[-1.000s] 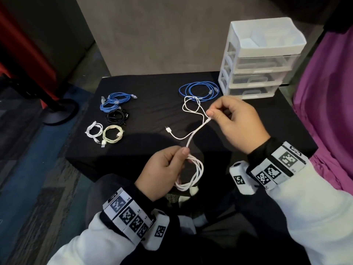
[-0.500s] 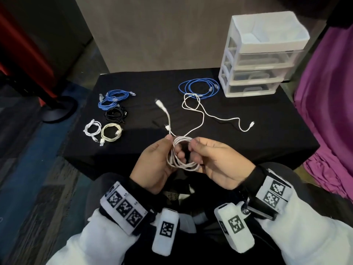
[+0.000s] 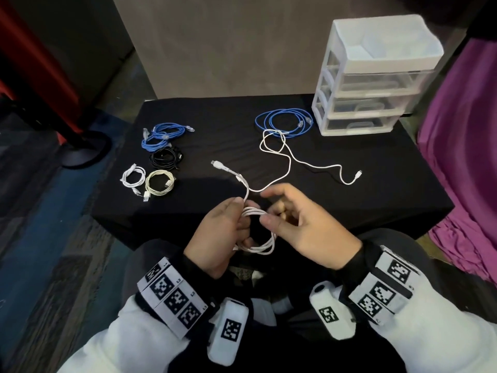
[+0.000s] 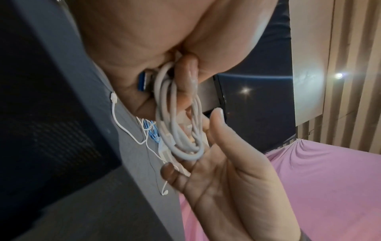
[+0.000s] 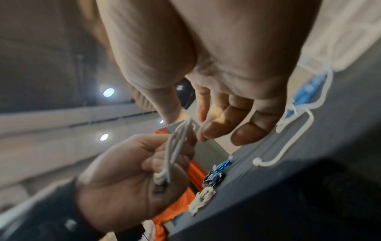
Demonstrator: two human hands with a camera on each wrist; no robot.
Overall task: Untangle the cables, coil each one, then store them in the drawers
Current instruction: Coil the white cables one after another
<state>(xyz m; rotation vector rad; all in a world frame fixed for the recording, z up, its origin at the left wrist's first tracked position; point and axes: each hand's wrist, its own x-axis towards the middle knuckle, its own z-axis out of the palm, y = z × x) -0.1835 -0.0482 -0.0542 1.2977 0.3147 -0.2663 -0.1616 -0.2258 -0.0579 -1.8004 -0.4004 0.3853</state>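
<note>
My left hand (image 3: 240, 222) grips a small coil of white cable (image 3: 258, 230) in front of my lap, just off the table's near edge. The coil's short free end (image 3: 215, 163) with its plug sticks up and to the left. In the left wrist view the loops (image 4: 177, 117) hang from my curled fingers (image 4: 185, 78). My right hand (image 3: 269, 208) is beside the coil with relaxed, spread fingers (image 5: 243, 130) and holds nothing. A second loose white cable (image 3: 317, 165) trails over the black table (image 3: 376, 189) towards a blue coil (image 3: 282, 125).
A white drawer unit (image 3: 371, 76) with clear drawers stands at the back right. On the table's left lie coiled cables: blue (image 3: 161, 137), black (image 3: 166, 158), white (image 3: 133, 177) and cream (image 3: 160, 183). Purple cloth (image 3: 462, 157) hangs on the right.
One second ago my right hand pinched a strand stretched away from the coil. It has brought that strand onto the coil and let go, and the plug end now stands free.
</note>
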